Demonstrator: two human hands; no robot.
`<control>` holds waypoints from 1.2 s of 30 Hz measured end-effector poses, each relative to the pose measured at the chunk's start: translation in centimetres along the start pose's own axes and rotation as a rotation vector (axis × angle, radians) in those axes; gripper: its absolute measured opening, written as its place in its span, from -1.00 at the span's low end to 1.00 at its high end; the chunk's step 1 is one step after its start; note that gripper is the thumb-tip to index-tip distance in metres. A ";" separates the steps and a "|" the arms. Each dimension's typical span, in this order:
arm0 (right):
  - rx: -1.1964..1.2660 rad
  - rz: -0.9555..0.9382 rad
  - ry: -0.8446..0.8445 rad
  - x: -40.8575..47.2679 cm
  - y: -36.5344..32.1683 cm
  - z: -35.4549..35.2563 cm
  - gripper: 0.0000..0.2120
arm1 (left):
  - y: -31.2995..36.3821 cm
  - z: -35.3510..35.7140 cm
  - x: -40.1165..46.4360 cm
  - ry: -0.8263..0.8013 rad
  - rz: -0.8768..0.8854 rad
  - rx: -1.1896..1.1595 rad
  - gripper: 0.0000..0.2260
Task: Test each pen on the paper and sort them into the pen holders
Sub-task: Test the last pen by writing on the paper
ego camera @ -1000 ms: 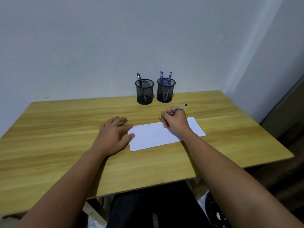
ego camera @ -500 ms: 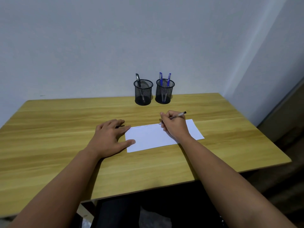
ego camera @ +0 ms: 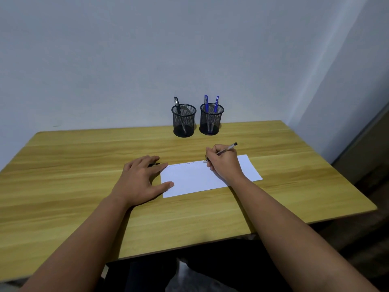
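Observation:
A white sheet of paper lies on the wooden table, with faint scribbles along its far edge. My right hand grips a clear pen with a black cap end, tip down on the paper's far edge. My left hand lies flat, fingers spread, thumb and fingertips on the paper's left edge. A dark pen pokes out from under its fingers. Two black mesh holders stand at the back: the left holder has one black pen, the right holder has two blue pens.
A plain wall rises right behind the holders. The table's right edge drops to a dark floor beside another wall. Dark clothing on my lap shows under the near edge.
The view has shifted slightly, so everything sits a bit lower and left in frame. My right hand has moved the pen tip a little along the paper's far edge. My left hand stays put.

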State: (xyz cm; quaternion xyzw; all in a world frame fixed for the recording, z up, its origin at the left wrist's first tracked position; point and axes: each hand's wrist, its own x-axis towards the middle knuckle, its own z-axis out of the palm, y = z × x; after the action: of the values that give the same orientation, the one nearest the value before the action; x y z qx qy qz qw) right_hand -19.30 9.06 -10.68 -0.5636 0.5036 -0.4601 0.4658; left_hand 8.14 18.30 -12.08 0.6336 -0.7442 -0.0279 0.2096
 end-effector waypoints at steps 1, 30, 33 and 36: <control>-0.001 -0.005 -0.002 -0.1 0.0 0.0 -0.59 | 0.0 0.0 0.0 0.001 0.000 -0.001 -0.34; -0.040 -0.009 0.077 -0.1 0.2 -0.1 -0.57 | -0.1 0.1 -0.1 0.006 -0.004 -0.033 -0.34; -0.042 -0.017 0.084 -0.1 0.2 0.0 -0.58 | 0.0 0.1 -0.1 0.011 -0.004 -0.031 -0.35; -0.032 -0.019 0.079 0.1 0.4 -0.1 -0.57 | -0.1 0.1 -0.1 0.010 -0.001 -0.026 -0.34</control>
State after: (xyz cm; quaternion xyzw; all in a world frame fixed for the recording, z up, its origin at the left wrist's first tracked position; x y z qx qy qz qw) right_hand -19.41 8.98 -11.07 -0.5571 0.5235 -0.4783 0.4322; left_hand 8.24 18.31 -12.27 0.6313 -0.7424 -0.0345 0.2217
